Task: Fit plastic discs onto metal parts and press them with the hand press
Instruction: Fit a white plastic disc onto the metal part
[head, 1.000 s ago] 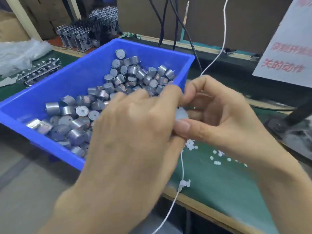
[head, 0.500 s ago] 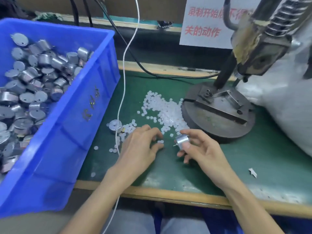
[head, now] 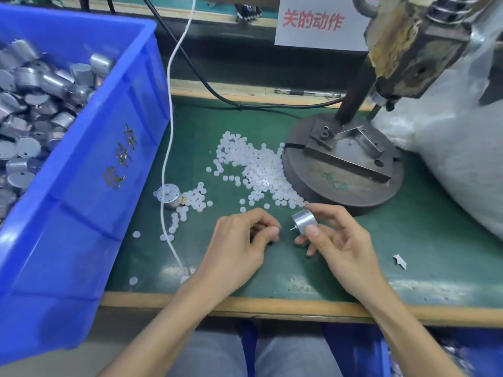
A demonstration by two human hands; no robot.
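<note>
Head camera shows my right grip [head: 343, 248] pinching the small silver cylindrical metal part [head: 304, 221] above the green tabletop [head: 435, 240], its thin shaft [head: 291, 229] pointing to 9 o'clock at my left grip [head: 239, 243] just beside it, whose curled fingertips [head: 273, 231] meet, holding what I cannot tell.

A red-lettered sign [head: 313, 21] is standing at your twelve o'clock, a white cable [head: 171, 126] is trailing at ten, a white plastic bag [head: 462, 164] is slumping at three.
</note>
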